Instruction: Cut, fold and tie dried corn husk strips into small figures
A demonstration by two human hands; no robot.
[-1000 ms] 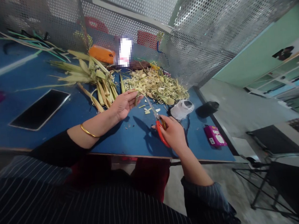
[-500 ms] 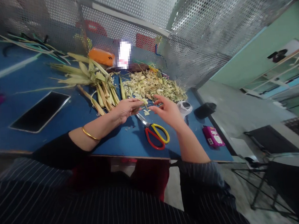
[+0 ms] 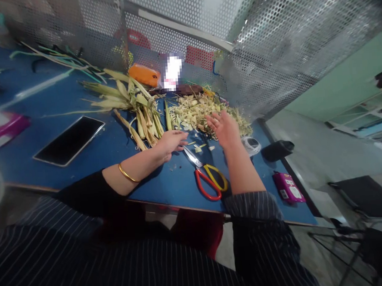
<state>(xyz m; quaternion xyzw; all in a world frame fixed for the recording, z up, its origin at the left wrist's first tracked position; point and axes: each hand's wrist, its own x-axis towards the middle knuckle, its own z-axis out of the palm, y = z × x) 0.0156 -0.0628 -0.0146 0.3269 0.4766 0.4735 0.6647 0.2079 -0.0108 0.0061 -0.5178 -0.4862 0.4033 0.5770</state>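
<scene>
My left hand (image 3: pixel 172 143) hovers over the blue table (image 3: pixel 165 181), its fingers loosely stretched and nothing visible in them. Just beneath its fingertips lie the blades of scissors (image 3: pixel 209 178) with one red and one yellow handle. Fingers spread, my right hand (image 3: pixel 225 129) is over the near right side of a heap of pale, dry cut plant pieces (image 3: pixel 192 109). Whether it touches the heap I cannot tell. Small pale scraps (image 3: pixel 198 148) lie between my hands. Left of the heap is a bundle of corn husks (image 3: pixel 146 120), partly behind my left hand.
A dark-screened phone (image 3: pixel 69 141) lies at left, near a purple pack (image 3: pixel 7 130). At right are a white roll (image 3: pixel 251 145), a black cylinder (image 3: pixel 278 150) and another purple pack (image 3: pixel 289 188). An orange packet (image 3: pixel 144 74) and a lit, blurred screen (image 3: pixel 173 73) stand before a perforated metal panel (image 3: pixel 184 33).
My right hand has moved away from my left and out over the heap, its fingers spreading. The small pale piece between my hands no longer shows there. The view has shifted left.
</scene>
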